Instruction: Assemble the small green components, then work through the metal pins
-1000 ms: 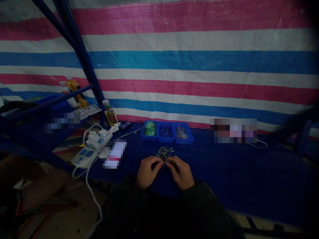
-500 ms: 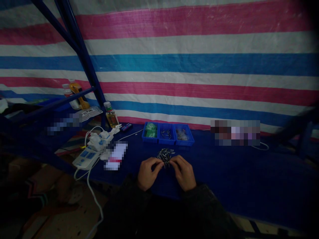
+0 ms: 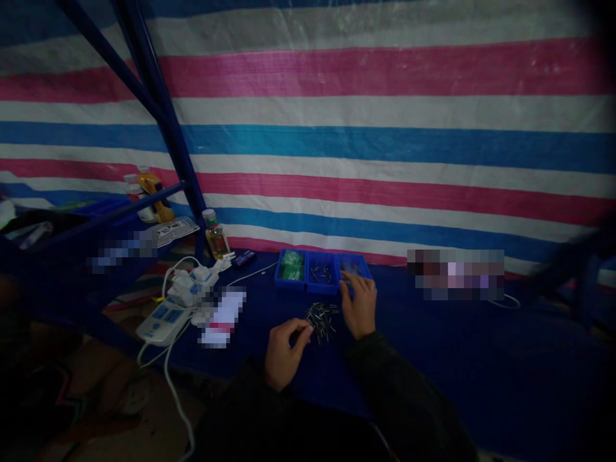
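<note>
A loose pile of thin metal pieces, like screws or rivets (image 3: 322, 321), lies on the blue tabletop in front of me. At the pile's left edge my left hand (image 3: 287, 351) is closed, thumb and forefinger pinched together; what sits between them is too small to tell. My right hand (image 3: 360, 307) reaches over the front edge of the right blue bin (image 3: 369, 271), fingers stretched out and somewhat apart. Clear, shiny small items in that bin are partly covered by the fingers. The middle bin (image 3: 321, 289) has a few dark metal pieces in it. Green packets (image 3: 292, 264) fill the left bin.
On the left stand a white power strip (image 3: 163, 321) with plugs and cables, and a blurred-out flat object (image 3: 225, 317). A bottle (image 3: 216, 236) is near the blue metal post (image 3: 185, 160). Striped sheeting (image 3: 337, 141) hangs behind. Another blurred-out object (image 3: 457, 276) lies at right.
My right hand has left the pile and moved forward to the right bin, its fingers opening out. My left hand stays pinched beside the pile. The view has tilted slightly up.
</note>
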`<action>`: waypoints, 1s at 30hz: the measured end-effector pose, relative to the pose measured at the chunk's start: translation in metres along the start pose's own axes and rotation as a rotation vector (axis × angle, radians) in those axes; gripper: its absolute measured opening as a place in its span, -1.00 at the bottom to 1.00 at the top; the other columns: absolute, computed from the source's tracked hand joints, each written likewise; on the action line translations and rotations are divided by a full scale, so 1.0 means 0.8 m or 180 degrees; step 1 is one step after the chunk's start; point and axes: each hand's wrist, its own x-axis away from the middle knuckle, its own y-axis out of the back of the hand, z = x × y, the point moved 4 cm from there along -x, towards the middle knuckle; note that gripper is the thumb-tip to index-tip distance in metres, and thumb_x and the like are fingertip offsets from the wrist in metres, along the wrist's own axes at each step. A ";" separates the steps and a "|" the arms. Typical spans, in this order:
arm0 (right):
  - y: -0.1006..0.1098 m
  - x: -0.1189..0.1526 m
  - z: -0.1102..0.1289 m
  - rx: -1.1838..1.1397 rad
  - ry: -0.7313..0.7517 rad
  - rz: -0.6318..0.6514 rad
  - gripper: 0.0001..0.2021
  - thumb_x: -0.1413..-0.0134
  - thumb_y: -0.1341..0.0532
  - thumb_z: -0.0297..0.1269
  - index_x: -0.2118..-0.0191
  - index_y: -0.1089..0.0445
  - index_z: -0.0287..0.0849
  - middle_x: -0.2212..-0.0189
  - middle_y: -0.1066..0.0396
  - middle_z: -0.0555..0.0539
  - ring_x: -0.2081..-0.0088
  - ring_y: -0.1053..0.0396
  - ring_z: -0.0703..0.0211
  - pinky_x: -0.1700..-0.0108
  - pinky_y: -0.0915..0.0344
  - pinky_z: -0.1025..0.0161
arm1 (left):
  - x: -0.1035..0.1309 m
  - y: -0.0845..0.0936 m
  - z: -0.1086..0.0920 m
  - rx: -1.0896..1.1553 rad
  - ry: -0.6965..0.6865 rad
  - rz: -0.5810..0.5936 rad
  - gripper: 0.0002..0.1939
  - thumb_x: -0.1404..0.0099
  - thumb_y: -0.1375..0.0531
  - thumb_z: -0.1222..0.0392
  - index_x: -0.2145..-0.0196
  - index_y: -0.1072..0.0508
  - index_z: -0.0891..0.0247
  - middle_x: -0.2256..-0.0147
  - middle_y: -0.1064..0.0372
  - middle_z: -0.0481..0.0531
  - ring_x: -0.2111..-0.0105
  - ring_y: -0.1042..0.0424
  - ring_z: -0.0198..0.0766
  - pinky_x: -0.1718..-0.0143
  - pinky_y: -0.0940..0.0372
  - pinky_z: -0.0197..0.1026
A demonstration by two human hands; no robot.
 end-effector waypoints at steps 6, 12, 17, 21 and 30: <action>0.016 0.051 -0.023 -0.0654 -0.0115 0.0527 -0.74 -0.35 -0.10 -0.15 0.19 -0.49 -0.14 0.25 -0.54 -0.14 0.24 -0.45 0.02 0.12 -0.34 0.12 | 0.000 0.000 -0.002 0.0000 0.0007 0.0038 -0.79 -0.43 -0.17 0.15 0.33 -0.53 0.25 0.43 -0.50 -0.01 0.40 -0.49 -0.27 0.26 -0.29 -0.28; 0.011 0.066 -0.029 -0.0210 0.0250 0.1160 -0.79 -0.34 -0.13 -0.23 0.24 -0.51 -0.11 0.28 -0.52 -0.12 0.22 -0.40 0.00 0.09 -0.30 0.07 | -0.001 0.001 -0.004 -0.0013 -0.0005 0.0061 -0.77 -0.43 -0.15 0.14 0.32 -0.54 0.25 0.43 -0.51 0.00 0.40 -0.49 -0.26 0.27 -0.31 -0.28; 0.003 0.069 -0.029 0.0227 0.0414 0.1165 -0.89 -0.28 -0.20 -0.32 0.21 -0.50 -0.09 0.26 -0.50 -0.12 0.20 -0.36 -0.01 0.14 -0.25 0.09 | -0.002 0.002 -0.002 -0.0015 0.0009 0.0054 -0.77 -0.43 -0.16 0.11 0.31 -0.55 0.25 0.42 -0.52 -0.01 0.40 -0.50 -0.26 0.28 -0.32 -0.28; 0.001 0.071 -0.026 0.0375 0.0419 0.1214 -0.89 -0.28 -0.21 -0.35 0.29 -0.48 -0.08 0.30 -0.47 -0.09 0.22 -0.35 0.01 0.21 -0.21 0.14 | -0.005 0.002 -0.003 -0.0030 0.0023 0.0072 -0.77 -0.42 -0.17 0.10 0.31 -0.55 0.24 0.43 -0.52 -0.02 0.40 -0.51 -0.25 0.27 -0.33 -0.28; 0.010 0.070 -0.027 0.0178 0.0174 0.1063 -0.85 -0.29 -0.17 -0.37 0.32 -0.45 -0.11 0.33 -0.47 -0.08 0.24 -0.35 0.03 0.17 -0.20 0.14 | -0.004 0.000 0.004 -0.0024 0.0119 0.0038 -0.79 -0.43 -0.17 0.14 0.30 -0.55 0.25 0.44 -0.51 -0.04 0.41 -0.51 -0.28 0.28 -0.32 -0.30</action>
